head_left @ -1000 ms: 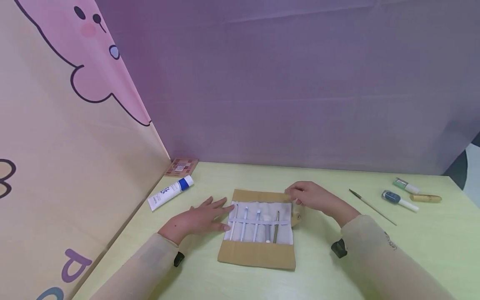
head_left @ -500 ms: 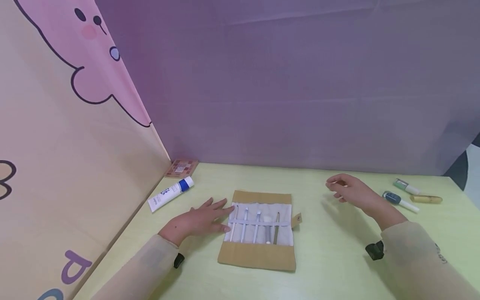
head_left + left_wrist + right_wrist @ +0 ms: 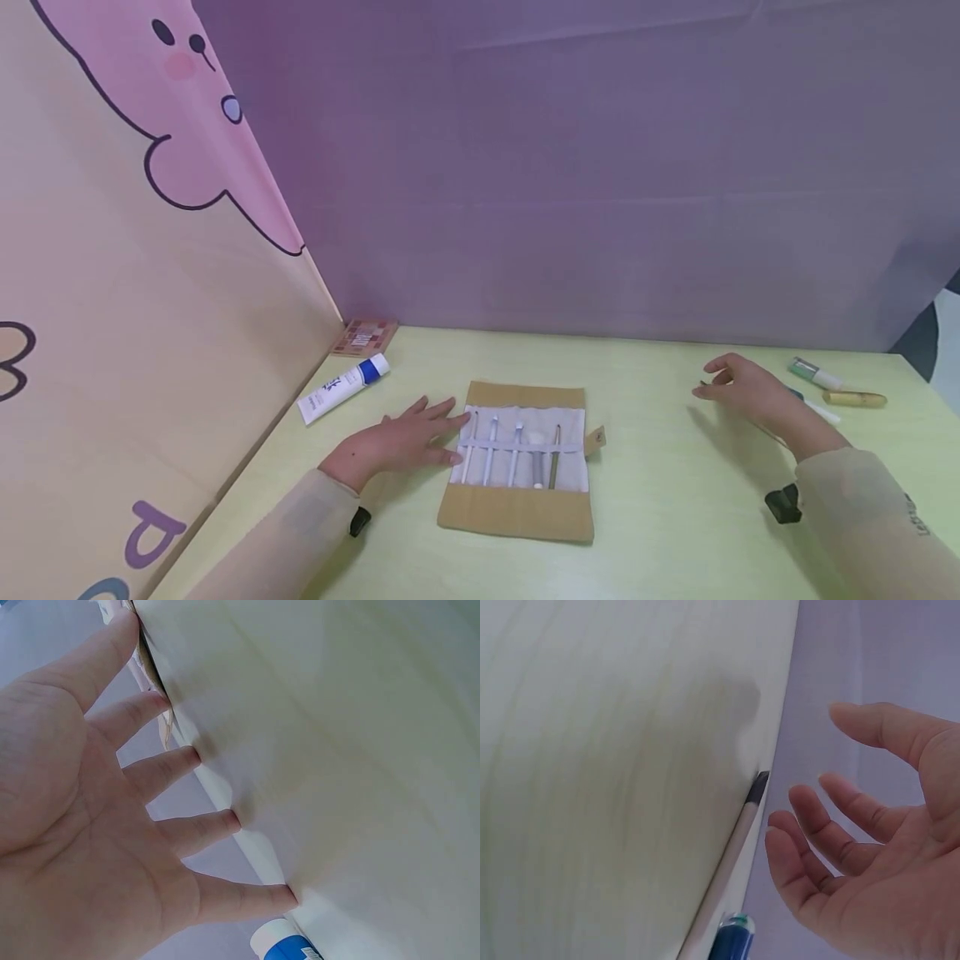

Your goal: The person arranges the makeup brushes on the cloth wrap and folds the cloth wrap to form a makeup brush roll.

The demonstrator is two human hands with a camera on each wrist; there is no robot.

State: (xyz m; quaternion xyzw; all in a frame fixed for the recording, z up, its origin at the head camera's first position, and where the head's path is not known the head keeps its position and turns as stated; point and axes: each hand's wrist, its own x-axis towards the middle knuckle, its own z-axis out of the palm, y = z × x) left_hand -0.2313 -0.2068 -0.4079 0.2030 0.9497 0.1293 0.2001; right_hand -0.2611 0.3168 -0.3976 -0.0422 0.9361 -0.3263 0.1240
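An unrolled tan fabric brush case (image 3: 517,512) lies on the table, with several slim brushes held upright under its pale elastic band. My left hand (image 3: 393,437) rests with spread, straight fingers at the case's left edge; in the left wrist view its fingertips touch the tabletop. Off to the right, my right hand (image 3: 750,396) hovers over a thin brush lying on the table. That loose brush (image 3: 731,847) shows a dark tip and pale handle in the right wrist view. The right fingers are loosely bent, apart from it and holding nothing. In the head view the hand mostly hides this brush.
A white tube with a blue band (image 3: 341,390) and a reddish checkered flat box (image 3: 365,337) lie at the back left. At the right are a small green-and-white bottle (image 3: 816,373), a yellowish wooden stick (image 3: 855,399) and a partly hidden dark-blue bottle with white cap (image 3: 822,411).
My right hand has moved right, away from the case's top right corner to above the loose brush. The case's small tab now sticks out freely. My left hand has stayed put.
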